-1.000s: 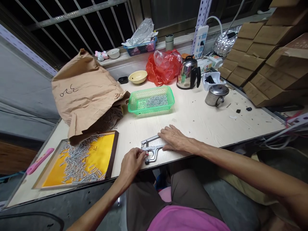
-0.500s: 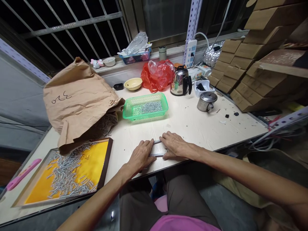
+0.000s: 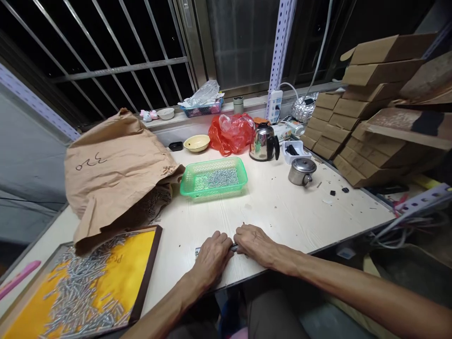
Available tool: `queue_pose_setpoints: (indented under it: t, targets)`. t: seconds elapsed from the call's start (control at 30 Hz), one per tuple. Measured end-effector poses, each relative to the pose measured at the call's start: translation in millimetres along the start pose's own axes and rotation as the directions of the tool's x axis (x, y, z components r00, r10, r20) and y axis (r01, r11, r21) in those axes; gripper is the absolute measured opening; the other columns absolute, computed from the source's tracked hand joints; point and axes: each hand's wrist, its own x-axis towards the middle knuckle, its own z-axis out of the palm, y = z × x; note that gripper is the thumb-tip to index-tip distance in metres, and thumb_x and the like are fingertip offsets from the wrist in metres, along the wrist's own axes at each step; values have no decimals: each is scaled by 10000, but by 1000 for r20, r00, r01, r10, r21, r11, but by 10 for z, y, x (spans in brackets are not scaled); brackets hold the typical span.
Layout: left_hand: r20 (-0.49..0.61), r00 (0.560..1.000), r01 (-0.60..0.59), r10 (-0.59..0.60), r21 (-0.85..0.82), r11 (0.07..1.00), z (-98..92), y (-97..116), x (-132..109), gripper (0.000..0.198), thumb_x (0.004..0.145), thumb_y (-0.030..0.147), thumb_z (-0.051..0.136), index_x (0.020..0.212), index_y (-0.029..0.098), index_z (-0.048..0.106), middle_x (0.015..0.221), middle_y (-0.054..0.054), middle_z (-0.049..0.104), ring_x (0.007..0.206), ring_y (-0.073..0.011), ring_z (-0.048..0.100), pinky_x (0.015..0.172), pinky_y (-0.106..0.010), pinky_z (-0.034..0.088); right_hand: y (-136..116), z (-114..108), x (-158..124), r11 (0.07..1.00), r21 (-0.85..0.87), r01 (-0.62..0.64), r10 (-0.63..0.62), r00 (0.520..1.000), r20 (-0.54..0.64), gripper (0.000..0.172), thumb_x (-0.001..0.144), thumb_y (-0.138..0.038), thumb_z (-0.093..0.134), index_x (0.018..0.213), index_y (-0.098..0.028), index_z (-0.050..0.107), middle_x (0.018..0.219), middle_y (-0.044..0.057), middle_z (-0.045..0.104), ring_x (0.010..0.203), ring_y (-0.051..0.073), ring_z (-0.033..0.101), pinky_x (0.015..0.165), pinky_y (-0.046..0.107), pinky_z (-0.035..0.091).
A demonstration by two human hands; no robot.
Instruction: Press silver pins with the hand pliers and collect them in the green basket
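Note:
At the front edge of the table, my left hand (image 3: 213, 254) and my right hand (image 3: 254, 245) are close together, fingers curled. Between them shows a short stretch of a narrow grey metal strip (image 3: 234, 247), gripped by both. A flat metal end (image 3: 197, 252) pokes out left of my left hand; whether it belongs to the same strip is hidden. Beyond my hands sits a green plastic basket (image 3: 192, 192) with many small metal pins (image 3: 223, 178) inside. To the left, a shallow dark-rimmed tray (image 3: 150, 268) with a yellow bottom holds a heap of metal pins (image 3: 81, 287).
A brown paper sack (image 3: 116, 174) leans over the tray. Further back are a yellow bowl (image 3: 197, 143), a red plastic bag (image 3: 231, 134), a kettle (image 3: 262, 143), a lidded metal cup (image 3: 302, 171) and a white box (image 3: 295, 151). Cardboard boxes (image 3: 367, 110) are stacked at right.
Two parallel metal strips showed between my spread hands; now only one short stretch shows. My hands have closed in, fingers curled. The camera view has tilted up.

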Motion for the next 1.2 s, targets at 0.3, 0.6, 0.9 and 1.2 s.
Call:
queue_pose_setpoints:
  t: [0.3,0.6,0.9,1.2]
  targets:
    - [-17,1000,26,-27,-26,999,-24,24,-16,81,868,199,462,843,185,538,888,-37,574,865,-207,494,716,-321,434,-20,-9,-13,1000,-5,-23,23,999,-28,104,825,-252,590,833,-150,611,869,52,597,835,179,520,757,290,366]
    - [-262,962,50,-78,-113,992,250,362,-353,242,886,144,438,1108,205,512,1282,-73,467,1166,-216,411,963,-370,398,129,-226,46,996,83,-11,12,1000,-7,189,887,-278,489,896,-168,642,901,69,590,882,179,505,767,288,349]
    - [-162,978,104,-134,-183,978,304,512,-326,215,877,83,374,910,181,563,917,-65,585,907,-213,492,773,-337,458,81,-201,474,986,-131,-100,87,991,-104,186,890,-235,486,858,-188,663,898,61,611,911,199,489,777,328,310]
    - [-463,884,-214,71,-264,940,319,795,-1004,251,906,154,367,1081,168,547,920,-71,623,919,-184,549,788,-303,473,-845,-261,382,873,-34,487,-473,861,186,154,821,-167,529,862,-224,666,942,53,566,896,205,476,734,315,358]
